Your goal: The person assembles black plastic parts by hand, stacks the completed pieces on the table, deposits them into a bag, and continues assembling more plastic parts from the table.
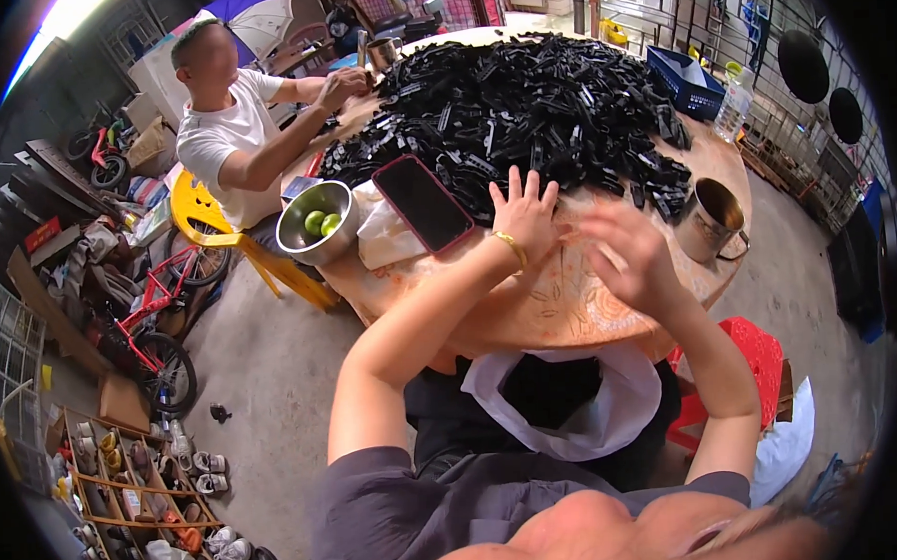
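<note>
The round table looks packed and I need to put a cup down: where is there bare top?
Bare top on the round table is the near strip between the left hand, the right hand and the near rim, running right toward the metal mug. The far half is buried under black plastic parts. The left edge holds a phone, tissue and bowl.

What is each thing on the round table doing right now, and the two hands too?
Left hand: flat, fingers spread, at the pile's edge.
Right hand: raised, blurred, holding nothing I can see.
Black parts: heaped in a big pile.
Phone: lying flat, screen dark.
Steel bowl: upright, with green fruit inside.
Metal mug: upright, open top.
White bag: hanging open below the table edge.
Blue basket: upright on the far side.
</note>
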A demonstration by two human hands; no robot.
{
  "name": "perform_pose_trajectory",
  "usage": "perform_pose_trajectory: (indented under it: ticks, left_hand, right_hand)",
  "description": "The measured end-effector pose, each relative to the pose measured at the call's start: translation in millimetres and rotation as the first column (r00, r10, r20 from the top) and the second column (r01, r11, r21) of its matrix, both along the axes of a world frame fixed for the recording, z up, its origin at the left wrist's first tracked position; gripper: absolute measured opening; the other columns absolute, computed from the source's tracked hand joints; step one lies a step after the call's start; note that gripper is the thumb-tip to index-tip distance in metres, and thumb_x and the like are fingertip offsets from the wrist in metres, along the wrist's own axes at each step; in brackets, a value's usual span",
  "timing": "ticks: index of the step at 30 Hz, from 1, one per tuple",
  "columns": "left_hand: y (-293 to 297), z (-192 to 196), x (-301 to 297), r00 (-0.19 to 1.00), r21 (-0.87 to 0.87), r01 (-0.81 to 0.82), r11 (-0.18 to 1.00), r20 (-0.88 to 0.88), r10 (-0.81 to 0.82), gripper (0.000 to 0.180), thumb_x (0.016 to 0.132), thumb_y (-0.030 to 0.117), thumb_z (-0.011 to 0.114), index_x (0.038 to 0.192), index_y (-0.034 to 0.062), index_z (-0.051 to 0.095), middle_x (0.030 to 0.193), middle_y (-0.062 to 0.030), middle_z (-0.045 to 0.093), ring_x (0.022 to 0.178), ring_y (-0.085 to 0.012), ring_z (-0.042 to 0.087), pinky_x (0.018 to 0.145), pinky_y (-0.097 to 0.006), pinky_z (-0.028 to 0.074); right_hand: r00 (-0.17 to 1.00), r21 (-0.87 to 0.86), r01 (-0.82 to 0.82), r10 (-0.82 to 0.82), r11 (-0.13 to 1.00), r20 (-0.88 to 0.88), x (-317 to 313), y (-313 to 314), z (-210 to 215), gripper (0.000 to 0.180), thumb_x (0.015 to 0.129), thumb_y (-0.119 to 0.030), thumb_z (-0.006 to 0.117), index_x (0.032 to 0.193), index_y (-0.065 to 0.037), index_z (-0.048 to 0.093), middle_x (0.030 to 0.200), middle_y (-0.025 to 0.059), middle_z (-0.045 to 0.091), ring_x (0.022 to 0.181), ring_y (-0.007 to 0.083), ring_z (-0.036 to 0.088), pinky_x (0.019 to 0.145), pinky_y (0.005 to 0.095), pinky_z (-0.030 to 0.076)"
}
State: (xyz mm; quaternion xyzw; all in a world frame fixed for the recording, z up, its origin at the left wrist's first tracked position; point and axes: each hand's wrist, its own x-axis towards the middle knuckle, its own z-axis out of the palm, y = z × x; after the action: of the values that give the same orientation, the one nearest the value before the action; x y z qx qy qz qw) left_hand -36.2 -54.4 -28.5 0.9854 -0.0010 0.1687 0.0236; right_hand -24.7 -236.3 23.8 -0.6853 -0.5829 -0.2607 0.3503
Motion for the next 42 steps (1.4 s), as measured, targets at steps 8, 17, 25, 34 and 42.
perform_pose_trajectory:
  ticks: [8,17,25,34,42]
  left_hand:
    - [0.3,-11.5,11.7,0.967,-0.123,0.257,0.959,0.036,-0.254,0.060,0.076,0.043,0.058,0.124,0.0111,0.045,0.125,-0.0157,0.040,0.120,-0.0361,0.031,0.094,-0.061,0.023]
    - [11.1,4.4,7.7,0.979,-0.140,-0.194,0.971,-0.083,0.184,0.076,0.075,0.059,0.051,0.130,0.0078,0.038,0.131,-0.0207,0.033,0.128,-0.0476,0.010,0.095,-0.068,0.011]
    - [-3.3,1.8,2.3,0.986,-0.147,0.061,0.987,-0.143,-0.082,0.078,0.071,0.058,0.056,0.131,0.0125,0.037,0.131,-0.0184,0.033,0.129,-0.0492,0.006,0.091,-0.072,0.014]
    - [15.0,4.7,15.8,0.866,-0.427,0.361,0.829,0.483,-0.128,0.008,0.069,0.005,0.060,0.077,0.0036,0.059,0.076,-0.0128,0.058,0.079,-0.0319,0.053,0.072,-0.039,0.044]
    - [59.7,2.9,29.0,0.993,-0.349,-0.050,0.936,0.084,0.085,0.044,0.069,-0.002,0.047,0.113,-0.0029,0.047,0.109,-0.0216,0.050,0.104,-0.0366,0.045,0.090,-0.039,0.040]
  right_hand:
    - [0.967,-0.169,0.256,-0.252,0.952,0.041,115.0,105.6,-13.4,0.045,0.072,-0.030,0.066,0.109,-0.005,0.056,0.119,0.0166,0.048,0.114,0.0343,0.042,0.097,0.0413,0.033]
    - [0.695,-0.625,0.484,-0.703,0.612,-0.150,172.1,163.9,3.0,0.076,0.069,-0.075,0.043,0.128,-0.026,0.045,0.140,0.0145,0.026,0.131,0.0384,0.018,0.100,0.0636,0.012]
    - [0.884,-0.596,0.291,-0.449,0.749,-0.132,138.0,170.1,-5.6,0.062,0.067,-0.068,0.052,0.109,-0.023,0.062,0.127,0.0101,0.042,0.121,0.0311,0.034,0.098,0.0526,0.028]
    - [0.980,-0.106,0.173,-0.182,0.979,-0.080,105.9,80.2,-21.5,0.048,0.079,-0.042,0.057,0.112,-0.007,0.055,0.118,0.0190,0.049,0.115,0.0359,0.042,0.098,0.0430,0.032]
    - [0.988,-0.532,0.127,-0.155,0.837,-0.007,47.8,23.6,-52.1,0.052,0.075,-0.046,0.060,0.119,-0.020,0.052,0.139,0.0139,0.026,0.132,0.0340,0.017,0.100,0.0610,0.015]
